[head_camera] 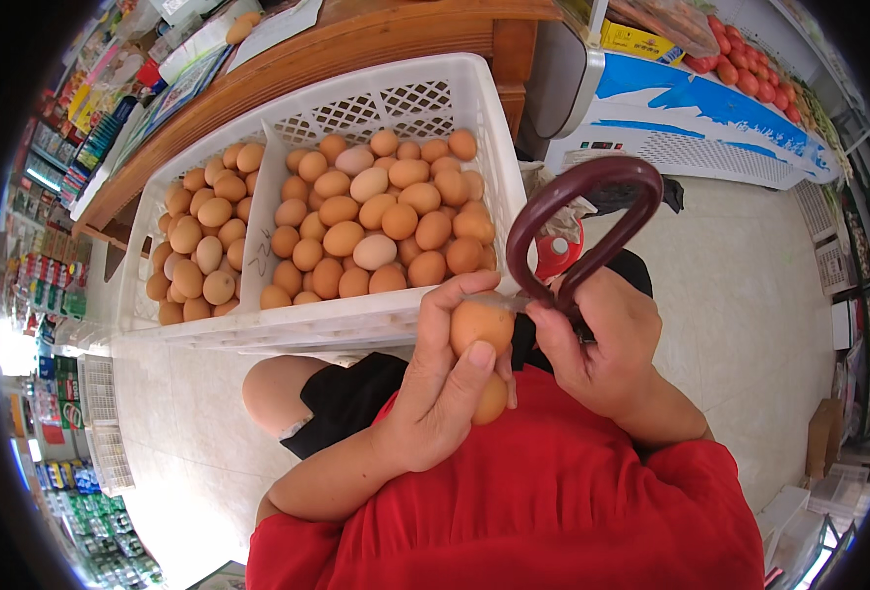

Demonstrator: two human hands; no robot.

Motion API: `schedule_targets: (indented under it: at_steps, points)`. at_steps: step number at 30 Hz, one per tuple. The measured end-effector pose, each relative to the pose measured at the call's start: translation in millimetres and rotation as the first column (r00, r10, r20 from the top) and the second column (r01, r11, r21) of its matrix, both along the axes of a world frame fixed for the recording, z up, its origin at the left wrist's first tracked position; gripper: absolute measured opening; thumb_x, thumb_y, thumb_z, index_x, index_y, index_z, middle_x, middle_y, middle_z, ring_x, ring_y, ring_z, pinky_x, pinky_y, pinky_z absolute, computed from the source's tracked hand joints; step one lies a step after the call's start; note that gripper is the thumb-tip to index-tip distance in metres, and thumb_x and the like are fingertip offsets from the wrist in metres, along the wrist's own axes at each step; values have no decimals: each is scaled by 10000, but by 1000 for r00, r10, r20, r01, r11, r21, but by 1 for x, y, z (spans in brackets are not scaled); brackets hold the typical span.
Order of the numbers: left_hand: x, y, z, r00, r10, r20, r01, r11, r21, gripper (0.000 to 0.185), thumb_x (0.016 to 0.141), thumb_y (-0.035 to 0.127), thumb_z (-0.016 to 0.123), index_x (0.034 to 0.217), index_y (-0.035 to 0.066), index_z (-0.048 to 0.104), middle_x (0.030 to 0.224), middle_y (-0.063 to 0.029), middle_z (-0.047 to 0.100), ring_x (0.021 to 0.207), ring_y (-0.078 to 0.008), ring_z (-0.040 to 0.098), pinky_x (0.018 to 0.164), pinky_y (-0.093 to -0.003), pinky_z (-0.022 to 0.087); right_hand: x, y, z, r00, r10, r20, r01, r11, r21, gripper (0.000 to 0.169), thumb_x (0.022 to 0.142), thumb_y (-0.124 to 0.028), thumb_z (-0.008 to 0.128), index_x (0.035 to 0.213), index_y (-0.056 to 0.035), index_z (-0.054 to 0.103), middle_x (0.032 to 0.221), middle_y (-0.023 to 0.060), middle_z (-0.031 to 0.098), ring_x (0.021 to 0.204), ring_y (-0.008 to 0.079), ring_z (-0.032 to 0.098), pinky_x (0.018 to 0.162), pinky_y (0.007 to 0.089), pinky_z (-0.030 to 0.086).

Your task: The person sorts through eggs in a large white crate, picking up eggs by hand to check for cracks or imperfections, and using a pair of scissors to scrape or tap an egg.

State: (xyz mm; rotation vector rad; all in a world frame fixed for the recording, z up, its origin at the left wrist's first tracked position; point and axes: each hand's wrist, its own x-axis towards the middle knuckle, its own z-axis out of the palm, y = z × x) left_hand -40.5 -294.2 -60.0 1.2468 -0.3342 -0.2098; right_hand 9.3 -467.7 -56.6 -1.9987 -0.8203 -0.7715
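My left hand (442, 369) holds two brown eggs, an upper egg (481, 324) between fingers and thumb and a lower egg (491, 400) partly hidden beneath. My right hand (604, 339) grips scissors with dark red looped handles (590, 221); the loops point up and away from me. A thin blade or strip, not clear which, reaches from the right hand to the top of the upper egg. Beyond my hands stands a white plastic crate (332, 304) with a divider (258, 228). Brown eggs (343, 238) fill the larger right side, and more eggs (215, 212) lie in the left side.
A wooden counter (405, 37) stands behind the crate. At the upper right is a blue and white chest cooler (686, 140) with tomatoes (748, 66) above it. A red object (559, 254) lies beyond my right hand. Stocked shelves (51, 295) line the left side.
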Motion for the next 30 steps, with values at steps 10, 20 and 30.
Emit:
schedule_targets:
  at_steps: [10, 20, 30]
  points:
    - [0, -1, 3, 1000, 2, -19, -3, 999, -41, 511, 997, 249, 393, 1392, 42, 143, 1157, -115, 418, 857, -157, 479, 664, -341, 520, -1, 2, 2, 1000, 16, 20, -16, 1000, 2, 204, 700, -50, 749, 769, -29, 559, 641, 73, 532, 496, 225, 507, 431, 315, 387]
    - [0, 0, 1, 999, 0, -45, -2, 999, -51, 502, 997, 258, 399, 1390, 62, 157, 1141, -104, 434, 855, -159, 479, 672, -343, 518, -2, 4, 2, 1000, -18, -3, 18, 1000, 8, 192, 706, -55, 753, 783, -38, 578, 654, 77, 544, 500, 224, 514, 433, 317, 395]
    - [1, -1, 5, 999, 4, -40, -5, 1000, -17, 491, 1001, 249, 385, 1394, 59, 160, 1142, -102, 431, 858, -153, 478, 676, -334, 517, 2, 2, 0, 996, 10, 84, -9, 1000, -10, 213, 709, -70, 759, 763, -29, 556, 632, 62, 527, 486, 211, 487, 416, 314, 371]
